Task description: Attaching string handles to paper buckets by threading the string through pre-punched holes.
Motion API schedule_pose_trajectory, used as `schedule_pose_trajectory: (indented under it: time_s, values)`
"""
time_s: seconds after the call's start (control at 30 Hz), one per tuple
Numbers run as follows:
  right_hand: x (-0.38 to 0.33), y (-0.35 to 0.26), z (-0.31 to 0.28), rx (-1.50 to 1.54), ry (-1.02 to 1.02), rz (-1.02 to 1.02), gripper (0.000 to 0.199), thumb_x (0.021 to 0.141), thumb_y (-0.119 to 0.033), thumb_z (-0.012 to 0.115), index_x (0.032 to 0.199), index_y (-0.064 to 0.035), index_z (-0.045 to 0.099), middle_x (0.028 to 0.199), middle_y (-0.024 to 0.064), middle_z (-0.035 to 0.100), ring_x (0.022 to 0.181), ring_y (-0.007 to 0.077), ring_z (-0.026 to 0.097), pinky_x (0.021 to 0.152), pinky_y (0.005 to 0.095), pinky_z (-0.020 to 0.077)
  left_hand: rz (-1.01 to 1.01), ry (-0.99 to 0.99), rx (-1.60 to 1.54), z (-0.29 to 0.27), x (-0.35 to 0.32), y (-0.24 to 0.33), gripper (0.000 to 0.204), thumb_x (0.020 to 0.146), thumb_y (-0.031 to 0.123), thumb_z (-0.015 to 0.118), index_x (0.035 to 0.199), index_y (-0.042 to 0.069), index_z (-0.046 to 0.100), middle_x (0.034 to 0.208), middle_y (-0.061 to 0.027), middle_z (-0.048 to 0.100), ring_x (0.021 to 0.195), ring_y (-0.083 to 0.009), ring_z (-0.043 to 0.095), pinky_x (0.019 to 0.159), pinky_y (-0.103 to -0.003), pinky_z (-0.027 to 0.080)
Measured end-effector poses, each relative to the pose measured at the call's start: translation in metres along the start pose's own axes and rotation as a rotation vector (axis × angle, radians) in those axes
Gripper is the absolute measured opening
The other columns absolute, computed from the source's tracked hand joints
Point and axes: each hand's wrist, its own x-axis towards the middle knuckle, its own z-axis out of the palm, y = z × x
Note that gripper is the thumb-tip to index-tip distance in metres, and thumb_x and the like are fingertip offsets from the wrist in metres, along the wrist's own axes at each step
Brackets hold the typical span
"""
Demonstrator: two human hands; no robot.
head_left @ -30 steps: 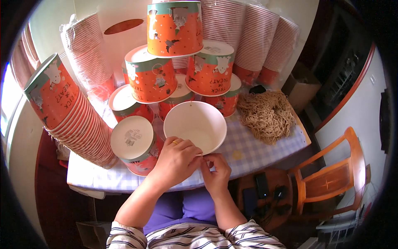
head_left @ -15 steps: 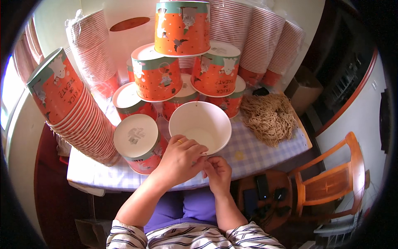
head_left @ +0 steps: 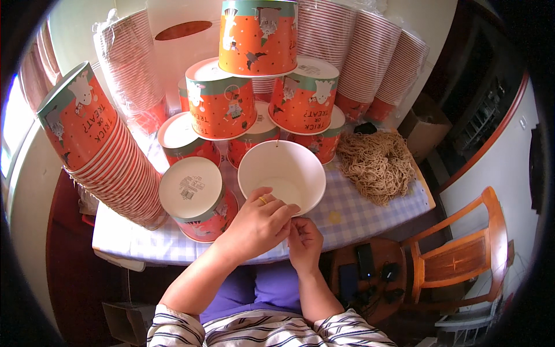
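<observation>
An open paper bucket (head_left: 283,165) with a white inside stands at the table's front, and a small hole shows near its far rim. My left hand (head_left: 263,222) lies over the near rim, its fingers inside and its thumb outside, so the rim is gripped between them. Just outside that rim my right hand (head_left: 304,243) is closed, fingertips pinched together and almost touching the left thumb. Whatever sits in that pinch is too small to make out. Beside my left wrist is an upside-down orange paper bucket (head_left: 192,179) with a white base.
Upside-down orange buckets (head_left: 258,37) form a pyramid behind. A nested bucket stack (head_left: 118,173) leans at the left; wrapped bucket stacks (head_left: 370,63) line the back. Tan cord (head_left: 378,165) lies in a heap at the right. A wooden chair (head_left: 462,254) stands beyond the checked tablecloth (head_left: 370,222).
My left hand has slid slightly to the right along the near rim, its fingers reaching a little farther over it. My right hand stays pinched beside it. The view has shifted slightly.
</observation>
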Motion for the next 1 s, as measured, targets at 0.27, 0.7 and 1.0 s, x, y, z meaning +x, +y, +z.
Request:
schedule_pose_trajectory:
  time_s: [0.27, 0.7, 1.0]
  values:
    - [0.003, -0.006, 0.001, -0.086, 0.025, -0.006, 0.009, 0.088, -0.006, 0.061, 0.094, 0.0005, 0.062, 0.077, 0.0062, 0.065, 0.068, 0.0092, 0.060, 0.063, 0.0239, 0.0481, 0.068, -0.002, -0.064, 0.002, -0.002, -0.008, 0.029, 0.073, 0.008, 0.065, 0.101, 0.005, 0.058, 0.081, -0.0071, 0.063, 0.083, -0.0250, 0.063, 0.094, -0.048, 0.043]
    - [0.005, -0.013, -0.003, -0.202, -0.003, -0.111, 0.010, 0.085, -0.008, 0.064, 0.093, -0.0007, 0.062, 0.079, 0.0043, 0.064, 0.066, 0.0075, 0.055, 0.059, 0.0232, 0.0448, 0.079, -0.022, -0.130, -0.004, -0.003, -0.011, 0.033, 0.072, 0.006, 0.068, 0.105, 0.004, 0.060, 0.083, -0.0070, 0.063, 0.083, -0.0245, 0.063, 0.097, -0.048, 0.041]
    - [0.059, -0.037, -0.061, 0.077, 0.395, -0.097, 0.016, 0.088, -0.016, 0.061, 0.095, -0.0020, 0.058, 0.091, 0.0024, 0.058, 0.086, 0.0101, 0.052, 0.079, 0.0246, 0.0408, -0.004, -0.111, -0.079, -0.028, -0.010, -0.009, 0.025, 0.070, 0.001, 0.065, 0.093, 0.010, 0.064, 0.099, -0.0049, 0.060, 0.106, -0.0249, 0.054, 0.102, -0.052, 0.034]
